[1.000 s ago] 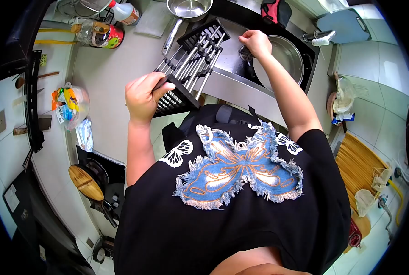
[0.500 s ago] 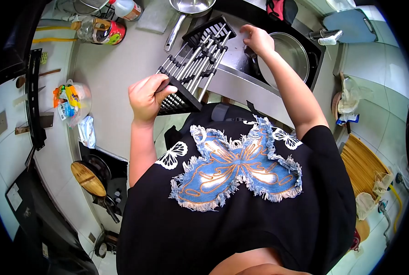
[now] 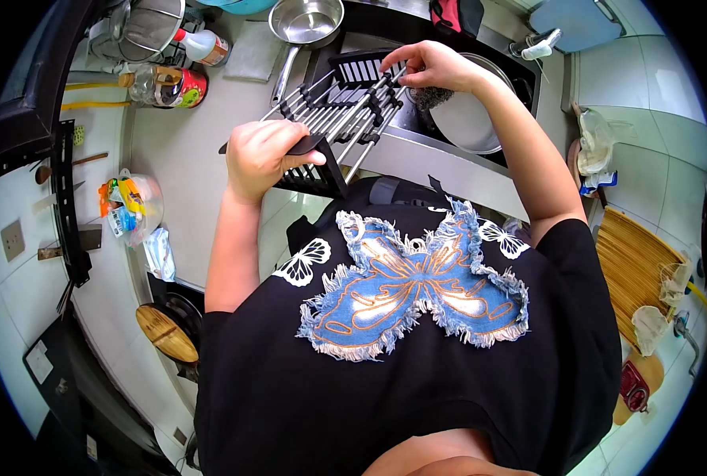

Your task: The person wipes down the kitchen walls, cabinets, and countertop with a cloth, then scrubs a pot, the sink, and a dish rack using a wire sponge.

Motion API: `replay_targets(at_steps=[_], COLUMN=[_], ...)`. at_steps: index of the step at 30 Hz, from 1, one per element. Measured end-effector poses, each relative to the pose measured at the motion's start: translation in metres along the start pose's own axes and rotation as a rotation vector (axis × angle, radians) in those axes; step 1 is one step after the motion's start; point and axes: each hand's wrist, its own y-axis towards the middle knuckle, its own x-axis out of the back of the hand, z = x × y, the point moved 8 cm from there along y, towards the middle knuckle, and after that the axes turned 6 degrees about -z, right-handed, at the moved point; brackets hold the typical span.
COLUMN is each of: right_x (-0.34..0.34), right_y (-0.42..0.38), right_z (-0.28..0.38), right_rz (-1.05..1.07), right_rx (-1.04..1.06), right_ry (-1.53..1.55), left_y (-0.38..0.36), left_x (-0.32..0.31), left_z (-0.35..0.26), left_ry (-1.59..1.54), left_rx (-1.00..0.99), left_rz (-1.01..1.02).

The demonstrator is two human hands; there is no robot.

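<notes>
A rack [image 3: 344, 111] with metal rods, black joints and black slatted end panels is held above the counter's front edge. My left hand [image 3: 268, 159] is closed round the top of its near end panel. At the far end, my right hand [image 3: 429, 67] has its thumb and fingers at a black joint, in a pinch. The rack is tilted, with its far panel near the stove. A dark scouring pad [image 3: 431, 97] appears just below my right hand, beside a large metal pot [image 3: 472, 119].
A steel pan [image 3: 307, 22] lies behind the rack, its handle toward me. Bottles [image 3: 180, 87] stand at the back left, near a grey cloth [image 3: 254, 51]. A plastic bag of packets [image 3: 135, 208] lies on the left. A blue board [image 3: 579, 24] leans at the back right.
My right hand has moved left from beside the rack to its far end and closed on it. The rack's far end has swung lower and its rods have spread. The view has shifted slightly.
</notes>
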Motion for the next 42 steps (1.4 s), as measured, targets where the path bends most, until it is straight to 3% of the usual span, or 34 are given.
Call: replay_targets(at_steps=[6, 18, 27, 36, 42], right_x=[0.001, -0.008, -0.010, -0.010, -0.002], right_y=[-0.009, -0.030, -0.039, -0.049, -0.055], right_z=[0.015, 0.030, 0.031, 0.033, 0.035], right_rz=[0.131, 0.211, 0.142, 0.255, 0.140], right_rx=[-0.003, -0.046, -0.004, -0.069, 0.033], right_ry=[-0.015, -0.172, -0.224, -0.176, -0.140], left_y=[0.025, 0.051, 0.057, 0.058, 0.059], left_x=[-0.002, -0.004, -0.007, -0.009, -0.004], left_z=[-0.009, -0.028, -0.034, -0.030, -0.022], left_ry=[0.010, -0.064, -0.049, -0.108, -0.078], left_rx=[-0.188, -0.330, -0.370, -0.373, -0.347], left_rz=[0.103, 0.165, 0.191, 0.178, 0.137])
